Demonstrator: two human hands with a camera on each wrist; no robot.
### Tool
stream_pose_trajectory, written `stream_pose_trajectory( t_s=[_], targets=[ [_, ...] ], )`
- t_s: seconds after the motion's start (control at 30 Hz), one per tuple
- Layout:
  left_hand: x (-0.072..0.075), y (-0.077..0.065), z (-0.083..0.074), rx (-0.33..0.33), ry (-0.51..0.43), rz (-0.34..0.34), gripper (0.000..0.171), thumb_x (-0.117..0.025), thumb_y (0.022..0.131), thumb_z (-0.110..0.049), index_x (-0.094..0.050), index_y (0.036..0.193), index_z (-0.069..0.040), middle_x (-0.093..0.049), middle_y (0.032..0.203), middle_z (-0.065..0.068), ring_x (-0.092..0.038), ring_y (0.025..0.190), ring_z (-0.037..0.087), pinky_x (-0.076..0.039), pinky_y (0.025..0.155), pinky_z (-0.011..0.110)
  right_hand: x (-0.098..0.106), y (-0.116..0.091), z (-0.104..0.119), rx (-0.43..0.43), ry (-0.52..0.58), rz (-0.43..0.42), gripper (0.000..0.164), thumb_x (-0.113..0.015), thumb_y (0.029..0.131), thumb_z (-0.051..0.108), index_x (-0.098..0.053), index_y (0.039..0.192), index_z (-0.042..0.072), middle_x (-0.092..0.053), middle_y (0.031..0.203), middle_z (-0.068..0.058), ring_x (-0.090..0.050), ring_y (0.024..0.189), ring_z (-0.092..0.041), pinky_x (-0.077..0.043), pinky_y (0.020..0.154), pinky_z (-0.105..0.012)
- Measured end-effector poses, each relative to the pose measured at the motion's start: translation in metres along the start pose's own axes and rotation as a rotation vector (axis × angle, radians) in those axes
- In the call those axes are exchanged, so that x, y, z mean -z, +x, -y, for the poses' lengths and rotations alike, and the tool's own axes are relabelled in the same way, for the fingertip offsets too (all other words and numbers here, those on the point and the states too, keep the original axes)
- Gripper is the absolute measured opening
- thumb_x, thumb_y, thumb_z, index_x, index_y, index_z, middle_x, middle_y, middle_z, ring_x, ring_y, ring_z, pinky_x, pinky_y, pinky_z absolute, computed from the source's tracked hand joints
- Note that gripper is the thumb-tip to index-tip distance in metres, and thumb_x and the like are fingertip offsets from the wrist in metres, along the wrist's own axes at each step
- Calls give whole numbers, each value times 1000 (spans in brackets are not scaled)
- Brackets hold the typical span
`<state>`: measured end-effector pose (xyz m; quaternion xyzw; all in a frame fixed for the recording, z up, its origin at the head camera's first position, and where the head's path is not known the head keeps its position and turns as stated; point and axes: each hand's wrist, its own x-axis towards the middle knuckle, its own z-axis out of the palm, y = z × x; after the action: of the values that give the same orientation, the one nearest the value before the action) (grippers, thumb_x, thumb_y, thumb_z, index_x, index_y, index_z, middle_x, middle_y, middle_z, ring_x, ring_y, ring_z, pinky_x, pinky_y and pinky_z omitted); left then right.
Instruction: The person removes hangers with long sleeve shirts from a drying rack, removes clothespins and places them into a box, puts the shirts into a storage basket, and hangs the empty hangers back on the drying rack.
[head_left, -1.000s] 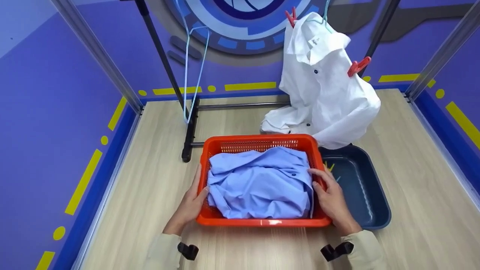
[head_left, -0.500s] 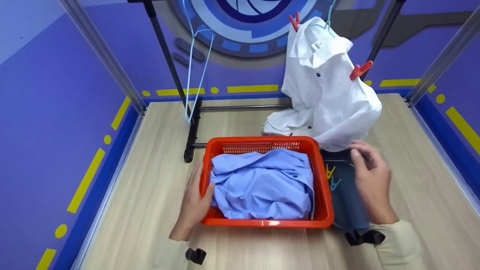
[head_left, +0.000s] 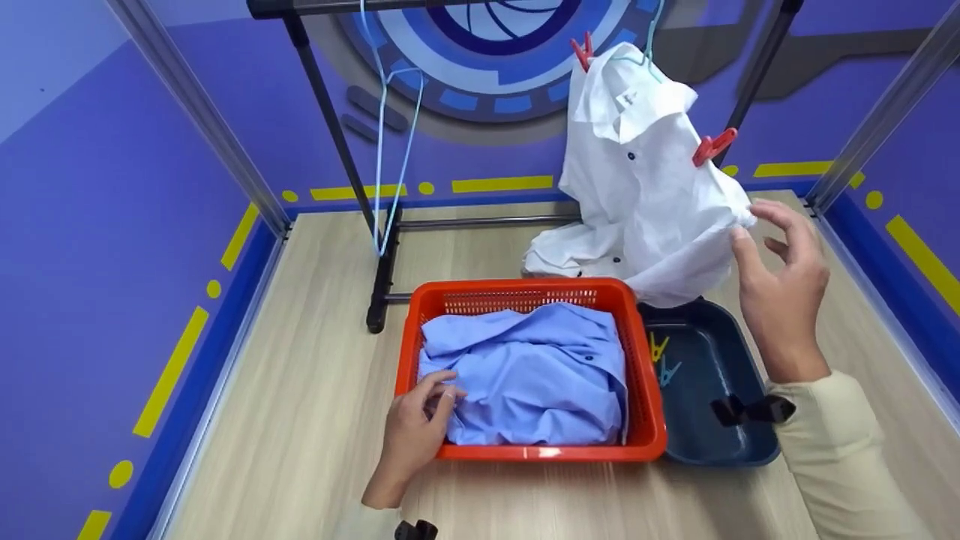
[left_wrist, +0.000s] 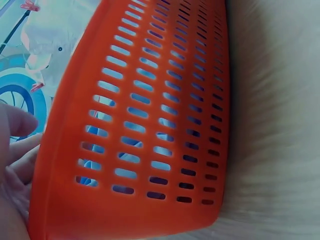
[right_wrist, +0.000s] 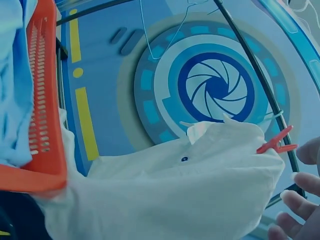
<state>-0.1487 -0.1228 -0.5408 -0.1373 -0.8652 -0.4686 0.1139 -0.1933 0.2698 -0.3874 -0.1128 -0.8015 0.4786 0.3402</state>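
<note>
A light-blue buttoned shirt (head_left: 517, 375) lies bunched inside the orange-red plastic basket (head_left: 525, 452). Over the basket's front left corner hovers my left hand (head_left: 412, 427), its fingers loosely bent and nothing visible in them. At the right, my right hand (head_left: 787, 292) is raised beside the shoulder of a white shirt (head_left: 645, 195), thumb and fingers apart. In the right wrist view, the fingers (right_wrist: 297, 202) are spread near a red clothespin (right_wrist: 277, 142) that clips the white shirt. That shirt hangs from a light green hanger (head_left: 651, 37).
A dark blue tub (head_left: 712, 382) stands right of the basket, with yellow (head_left: 657, 346) and blue clothespins (head_left: 666, 373) inside. Behind is a black garment rack (head_left: 334, 127) bearing a bare light-blue hanger (head_left: 381, 165). Another red clothespin (head_left: 582, 51) grips the shirt's far shoulder.
My right hand has left the basket's right side and risen over the tub to the white shirt. My left hand has released the left rim and shifted inward over the front corner.
</note>
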Motion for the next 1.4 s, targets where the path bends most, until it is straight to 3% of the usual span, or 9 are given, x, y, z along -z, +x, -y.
stream_pose_trajectory(
  t_s=[0.13,0.33,0.6,0.8,1.03,1.1,1.2,1.3,1.4],
  targets=[
    [-1,-1,-2,37,105,11,12,-61,94,-17,-71,102,-15,-73,82,-13,-58,68,-1,-47,65,22,-7,16,4,7,-64,67,40,-63,93,32,-59,132,21,-52,141,5,-44,132,-9,-36,110,-31],
    [-3,-2,-2,25,241,5,10,-62,94,-24,-71,93,-22,-69,76,-18,-62,71,1,-48,67,25,-19,37,9,-17,-136,128,43,-64,91,32,-61,130,14,-52,143,2,-43,136,-15,-35,114,-39],
    [-2,-2,-2,21,267,-6,11,-62,94,-27,-71,92,-22,-66,73,-16,-57,65,2,-44,63,23,-30,54,14,-53,-209,159,42,-60,93,35,-62,131,18,-56,139,1,-49,131,-20,-44,106,-44],
    [-3,-2,-3,19,293,-4,10,-62,94,-27,-70,91,-22,-66,71,-16,-56,62,2,-42,61,22,-34,62,15,-103,-240,234,48,-50,96,42,-53,139,21,-56,139,-10,-52,120,-30,-45,102,-50],
    [-9,-6,-1,-18,381,-14,7,-63,92,-24,-69,90,-21,-63,69,-11,-54,61,4,-41,59,21,-37,67,15,-83,-266,316,49,-37,101,39,-46,142,15,-58,129,-18,-53,112,-34,-45,98,-51],
    [-10,-6,-1,-20,392,-13,6,-63,92,-24,-69,90,-21,-62,69,-11,-54,61,4,-41,59,21,-38,67,16,-73,-281,335,48,-34,102,40,-51,137,11,-59,109,-20,-52,100,-33,-46,86,-45],
    [-10,-6,-1,-18,398,-14,6,-63,92,-24,-69,89,-22,-61,67,-11,-53,60,4,-41,58,21,-40,67,17,-34,-307,341,47,-31,103,39,-59,120,5,-48,85,-15,-47,86,-29,-35,69,-38],
    [-9,-6,-1,-26,405,-24,7,-63,92,-24,-68,87,-22,-59,66,-12,-52,60,4,-40,57,20,-42,66,19,4,-316,341,44,-30,103,39,-55,96,3,-38,76,-9,-43,78,-27,-29,63,-36],
    [-10,-6,-1,-39,408,-38,7,-64,91,-25,-68,87,-22,-58,65,-12,-52,59,4,-39,56,20,-44,66,20,31,-323,324,42,-31,104,39,-47,83,6,-34,71,-6,-40,73,-26,-27,60,-36]
  ],
)
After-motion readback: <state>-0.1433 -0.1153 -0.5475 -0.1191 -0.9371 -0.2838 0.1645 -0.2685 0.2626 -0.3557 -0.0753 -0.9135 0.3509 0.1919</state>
